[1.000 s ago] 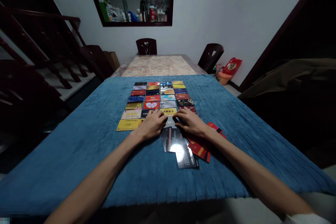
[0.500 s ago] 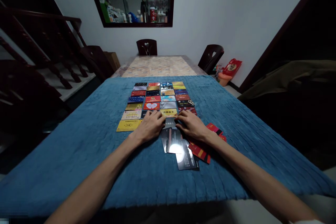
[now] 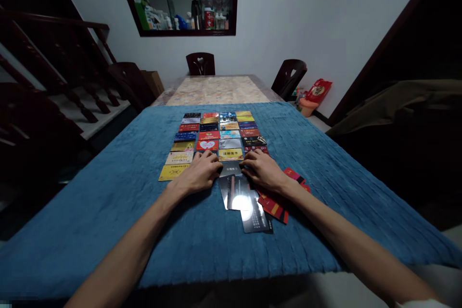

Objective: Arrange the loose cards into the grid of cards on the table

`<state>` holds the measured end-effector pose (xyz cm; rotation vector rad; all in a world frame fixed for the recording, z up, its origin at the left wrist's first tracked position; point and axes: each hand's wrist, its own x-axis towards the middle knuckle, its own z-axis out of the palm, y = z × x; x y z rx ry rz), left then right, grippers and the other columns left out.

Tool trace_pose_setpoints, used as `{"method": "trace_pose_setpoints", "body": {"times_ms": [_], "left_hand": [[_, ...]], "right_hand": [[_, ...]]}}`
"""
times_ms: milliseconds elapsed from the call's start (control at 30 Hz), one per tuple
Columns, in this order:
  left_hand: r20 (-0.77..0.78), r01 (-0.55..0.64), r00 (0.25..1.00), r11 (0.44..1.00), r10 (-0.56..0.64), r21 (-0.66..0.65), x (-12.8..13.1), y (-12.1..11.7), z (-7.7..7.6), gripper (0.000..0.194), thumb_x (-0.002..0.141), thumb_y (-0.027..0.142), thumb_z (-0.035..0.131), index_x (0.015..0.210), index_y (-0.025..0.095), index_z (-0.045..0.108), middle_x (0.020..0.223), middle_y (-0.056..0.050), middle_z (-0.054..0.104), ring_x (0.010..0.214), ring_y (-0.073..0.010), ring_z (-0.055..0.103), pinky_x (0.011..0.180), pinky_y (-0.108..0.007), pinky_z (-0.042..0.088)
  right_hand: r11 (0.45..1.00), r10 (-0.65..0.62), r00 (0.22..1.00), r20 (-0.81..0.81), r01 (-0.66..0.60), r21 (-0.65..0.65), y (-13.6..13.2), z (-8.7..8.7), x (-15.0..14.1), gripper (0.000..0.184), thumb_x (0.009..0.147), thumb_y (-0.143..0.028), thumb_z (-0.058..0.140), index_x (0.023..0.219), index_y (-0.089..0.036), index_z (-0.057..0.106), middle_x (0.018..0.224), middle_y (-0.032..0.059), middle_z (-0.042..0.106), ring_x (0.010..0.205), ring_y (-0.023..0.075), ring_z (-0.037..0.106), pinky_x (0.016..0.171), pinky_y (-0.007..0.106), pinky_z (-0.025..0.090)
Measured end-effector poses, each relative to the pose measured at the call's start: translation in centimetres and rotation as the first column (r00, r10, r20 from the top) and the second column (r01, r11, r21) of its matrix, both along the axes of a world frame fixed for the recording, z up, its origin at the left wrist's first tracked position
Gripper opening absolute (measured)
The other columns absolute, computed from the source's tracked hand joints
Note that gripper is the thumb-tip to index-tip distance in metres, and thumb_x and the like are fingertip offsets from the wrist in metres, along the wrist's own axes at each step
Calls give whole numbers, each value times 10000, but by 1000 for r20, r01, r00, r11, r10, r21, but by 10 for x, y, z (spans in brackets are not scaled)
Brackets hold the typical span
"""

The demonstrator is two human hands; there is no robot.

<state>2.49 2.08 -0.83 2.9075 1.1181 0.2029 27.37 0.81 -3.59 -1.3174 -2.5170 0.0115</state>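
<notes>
A dark grey card [image 3: 231,169] lies flat between my hands, just below a yellow card [image 3: 231,154]. My left hand [image 3: 202,172] rests at its left edge, fingers curled and fingertips against it. My right hand [image 3: 263,169] sits at its right edge, also with bent fingers touching it. The hands partly cover cards in the lower rows. Several loose black cards [image 3: 236,193] overlap just below, one with a bright glare. Red cards [image 3: 276,206] lie fanned under and beside my right wrist.
Rows of colourful cards [image 3: 208,135] stretch away in columns on a blue cloth [image 3: 119,192] over the table. Farther back is the table's bare patterned top [image 3: 220,90]. Dark chairs [image 3: 200,64] stand around it, with a stair railing [image 3: 61,62] at left.
My left hand has shifted slightly left, and more of the dark grey card shows between the hands. My right hand stays nearly in place. The view has moved a little.
</notes>
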Motion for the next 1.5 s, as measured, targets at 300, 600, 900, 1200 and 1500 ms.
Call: {"method": "trace_pose_setpoints", "body": {"times_ms": [300,600,900,1200,1500], "left_hand": [[-29,-50,998,990,54,130,7,-4,-8,250,878,117,545,1080,210,659,1090,-99,643,1063,-284,514,867,-446,401],[-68,-95,992,982,107,160,19,-14,-6,265,888,56,470,1023,186,657,986,-121,667,1006,-299,542,821,-445,398],[31,-207,978,970,205,128,24,-18,-10,214,882,107,516,1018,178,665,942,-110,703,924,-295,562,769,-434,419],[-67,-274,959,960,277,50,32,-26,1,221,939,148,470,985,132,685,1103,-159,639,1069,-317,527,870,-467,410],[12,-140,990,986,139,91,26,-25,0,226,903,105,490,1043,144,663,1147,-154,611,1079,-308,502,847,-448,406]], "right_hand": [[999,-44,999,-7,44,2,-1,-2,-5,268,954,-318,580,1162,-207,708,1144,121,653,1010,260,520,834,407,471],[988,-156,988,-5,156,6,-5,-3,-11,259,939,-337,599,1147,-227,706,1102,114,674,1015,280,533,821,409,456],[985,-171,982,-75,169,-29,-8,-1,-11,235,936,-321,602,1089,-195,728,1062,108,697,979,262,556,870,414,461],[981,-185,980,-76,180,-71,-8,0,-13,261,934,-318,603,1130,-193,722,1117,110,675,1024,260,543,890,392,448],[988,-154,980,-125,153,-20,-9,-3,-6,241,927,-316,620,1124,-216,717,1116,102,668,1026,260,536,867,394,449]]}}
